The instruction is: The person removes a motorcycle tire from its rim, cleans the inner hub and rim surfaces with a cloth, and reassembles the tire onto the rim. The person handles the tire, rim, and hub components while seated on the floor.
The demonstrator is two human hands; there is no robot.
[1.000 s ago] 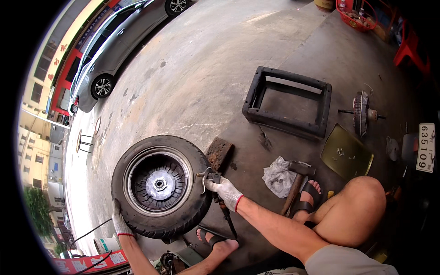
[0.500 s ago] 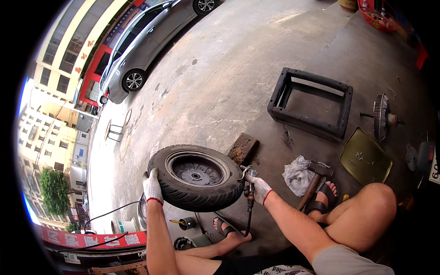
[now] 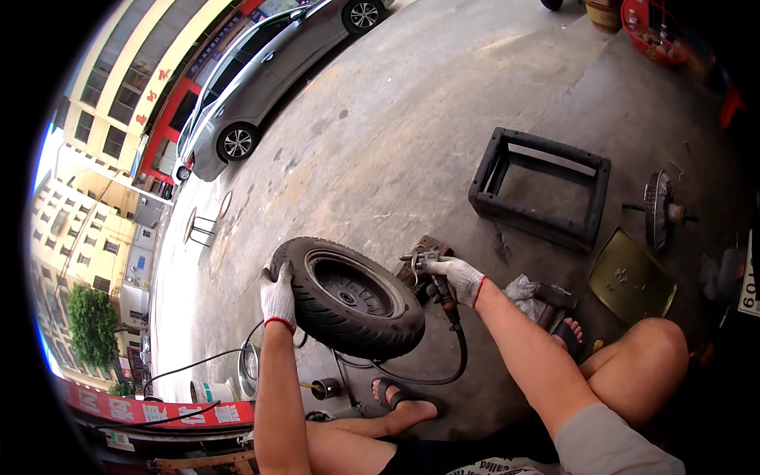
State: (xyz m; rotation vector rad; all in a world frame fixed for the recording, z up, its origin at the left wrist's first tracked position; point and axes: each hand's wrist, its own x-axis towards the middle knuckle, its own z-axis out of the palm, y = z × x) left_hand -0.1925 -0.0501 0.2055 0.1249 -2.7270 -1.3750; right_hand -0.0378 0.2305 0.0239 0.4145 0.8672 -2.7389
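The wheel [image 3: 347, 298] is at the near centre, tilted toward the right; whether anything props it from below cannot be told. The left hand [image 3: 278, 299] grips the tyre's left edge, fingers curled over it, the only hand on it; if that grip slipped, the wheel could roll or drop toward the sandalled foot [image 3: 402, 404]. The right hand [image 3: 457, 277] is wrapped around an air gun [image 3: 427, 266], apart from the tyre. Its hose [image 3: 455, 370] loops low near that foot, so a tug could snag it or pull the nozzle off line.
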